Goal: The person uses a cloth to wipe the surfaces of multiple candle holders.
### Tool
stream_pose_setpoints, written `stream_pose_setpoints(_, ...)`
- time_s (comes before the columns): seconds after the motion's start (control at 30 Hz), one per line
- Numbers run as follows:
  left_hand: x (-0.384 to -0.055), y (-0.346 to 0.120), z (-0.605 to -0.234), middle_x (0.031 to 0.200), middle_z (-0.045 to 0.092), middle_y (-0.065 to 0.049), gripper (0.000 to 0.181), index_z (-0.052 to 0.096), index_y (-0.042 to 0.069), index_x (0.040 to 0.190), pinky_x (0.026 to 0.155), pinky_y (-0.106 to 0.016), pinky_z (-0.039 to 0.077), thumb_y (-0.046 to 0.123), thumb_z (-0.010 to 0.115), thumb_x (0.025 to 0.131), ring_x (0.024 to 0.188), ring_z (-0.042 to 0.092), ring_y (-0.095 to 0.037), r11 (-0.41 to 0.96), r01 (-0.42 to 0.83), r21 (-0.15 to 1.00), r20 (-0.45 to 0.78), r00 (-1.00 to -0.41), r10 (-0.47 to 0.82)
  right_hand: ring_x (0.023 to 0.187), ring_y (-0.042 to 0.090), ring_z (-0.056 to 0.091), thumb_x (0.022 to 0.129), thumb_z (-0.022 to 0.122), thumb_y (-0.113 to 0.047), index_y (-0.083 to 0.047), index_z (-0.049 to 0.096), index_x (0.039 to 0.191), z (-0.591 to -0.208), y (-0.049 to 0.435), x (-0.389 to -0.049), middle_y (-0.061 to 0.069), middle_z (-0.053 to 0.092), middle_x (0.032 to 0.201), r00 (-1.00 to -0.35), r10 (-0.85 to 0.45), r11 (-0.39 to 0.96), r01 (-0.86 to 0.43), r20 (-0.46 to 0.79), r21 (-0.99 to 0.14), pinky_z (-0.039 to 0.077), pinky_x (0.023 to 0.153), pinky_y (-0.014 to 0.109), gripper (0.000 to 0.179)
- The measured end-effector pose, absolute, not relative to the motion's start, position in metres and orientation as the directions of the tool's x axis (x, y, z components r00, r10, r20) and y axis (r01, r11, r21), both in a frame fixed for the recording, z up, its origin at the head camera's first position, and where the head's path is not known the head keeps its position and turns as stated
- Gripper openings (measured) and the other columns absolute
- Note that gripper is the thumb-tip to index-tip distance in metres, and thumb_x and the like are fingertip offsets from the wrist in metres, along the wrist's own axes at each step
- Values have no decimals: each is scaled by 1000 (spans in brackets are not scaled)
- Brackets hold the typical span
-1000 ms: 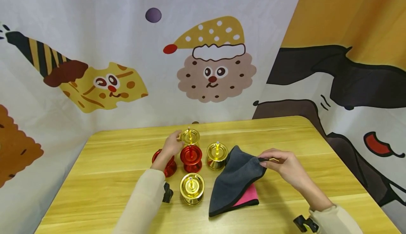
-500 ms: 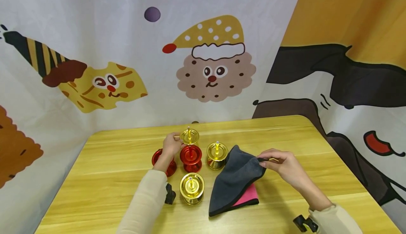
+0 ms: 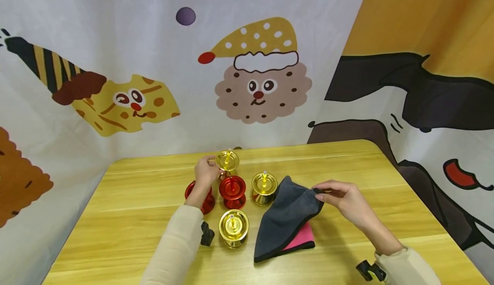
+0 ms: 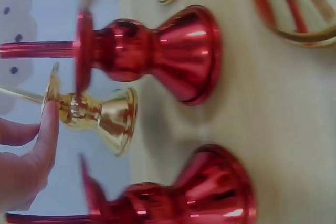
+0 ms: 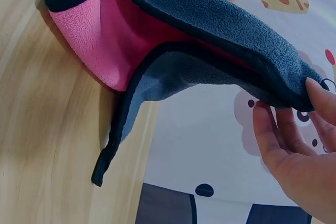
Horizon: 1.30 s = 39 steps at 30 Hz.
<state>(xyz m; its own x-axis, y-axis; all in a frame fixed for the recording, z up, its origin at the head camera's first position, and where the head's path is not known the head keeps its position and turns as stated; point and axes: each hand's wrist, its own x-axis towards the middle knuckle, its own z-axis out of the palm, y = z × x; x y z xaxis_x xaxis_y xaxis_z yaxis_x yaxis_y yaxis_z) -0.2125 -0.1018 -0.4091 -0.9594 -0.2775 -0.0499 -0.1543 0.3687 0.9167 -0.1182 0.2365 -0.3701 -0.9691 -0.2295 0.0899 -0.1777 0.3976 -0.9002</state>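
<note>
At the back of the group, my left hand [image 3: 206, 174] pinches the dish rim of a gold candle holder [image 3: 227, 160], which leans slightly. In the left wrist view its flared base [image 4: 118, 124] shows near the table's far edge. My right hand [image 3: 349, 199] holds up one corner of a cleaning cloth [image 3: 287, 216], grey on one face and pink on the other, with black edging. The cloth's lower part rests on the table, and its pink side [image 5: 100, 40] shows in the right wrist view. A red candle holder [image 3: 233, 186] stands just in front of the gripped one.
Another red holder [image 3: 208, 203] stands partly hidden under my left wrist. One gold holder [image 3: 264, 184] is beside the cloth, another gold one [image 3: 233, 229] nearer the front. The wooden table [image 3: 127, 216] ends at a printed curtain [image 3: 146, 53].
My left hand and the gold holder it grips have shifted slightly back and left, and the holder now tilts. The right hand and the cloth stay nearly still.
</note>
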Motion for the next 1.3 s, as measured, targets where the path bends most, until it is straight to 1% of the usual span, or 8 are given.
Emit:
stream_pose_setpoints(0.1,-211,-102,-397,79,61,-18,39,53,-10,119,42,-15,39,-8,50,79,72,66,-34,385,-128,914,-19,-961,-276,85,16,61,84,66,-12,0,65,105,-368,236,-117,14,63,101,-976,-209,427,-152,66,-891,52,69,28,24)
stream_pose_setpoints(0.2,-209,-101,-381,78,58,-15,42,53,-11,119,43,-15,41,-10,49,78,66,66,-30,337,-95,937,-8,-968,-252,84,13,60,84,66,-12,1,65,106,-366,236,-117,14,62,102,-980,-190,452,-145,64,-880,52,68,27,26)
stream_pose_setpoints(0.33,-202,-99,-358,81,53,-14,37,55,-13,115,56,-23,52,-12,49,78,57,60,-15,206,-82,975,-39,-977,-208,84,11,58,84,66,-12,1,64,107,-364,235,-118,14,62,102,-980,-184,467,-154,75,-871,51,68,27,26)
stream_pose_setpoints(0.43,-194,-97,-342,86,49,-15,34,53,-13,115,65,-26,54,-12,49,81,59,58,-10,94,-104,990,-88,-984,-155,83,11,58,84,66,-13,0,64,106,-362,235,-119,13,62,102,-979,-186,477,-168,88,-863,51,68,27,25)
stream_pose_setpoints(0.6,-174,-92,-321,93,47,-18,33,50,-13,116,68,-24,53,-12,49,84,66,59,-14,33,-120,992,-118,-991,-54,80,11,58,84,66,-12,0,65,105,-355,232,-121,11,62,99,-974,-191,488,-204,124,-849,51,67,25,24)
stream_pose_setpoints(0.77,-151,-80,-313,100,52,-23,33,49,-11,118,74,-33,53,-10,51,85,71,61,-20,54,-123,991,-126,-991,53,80,10,58,85,65,-12,0,65,103,-342,226,-124,10,62,98,-963,-210,485,-250,167,-838,50,65,26,22)
stream_pose_setpoints(0.97,-132,-58,-322,94,58,-23,32,50,-9,117,73,-38,53,-11,50,85,71,62,-21,83,-119,989,-133,-974,183,80,11,60,85,64,-12,-1,65,102,-321,213,-127,8,63,96,-946,-237,468,-309,219,-828,50,67,24,20)
stream_pose_setpoints(1.3,-118,-33,-338,90,47,-17,39,43,-11,120,75,-40,53,-15,48,82,71,61,-23,21,-204,979,-199,-921,334,73,14,61,83,65,-5,-3,62,97,-307,193,-134,7,66,87,-909,-264,399,-407,322,-821,49,63,24,15)
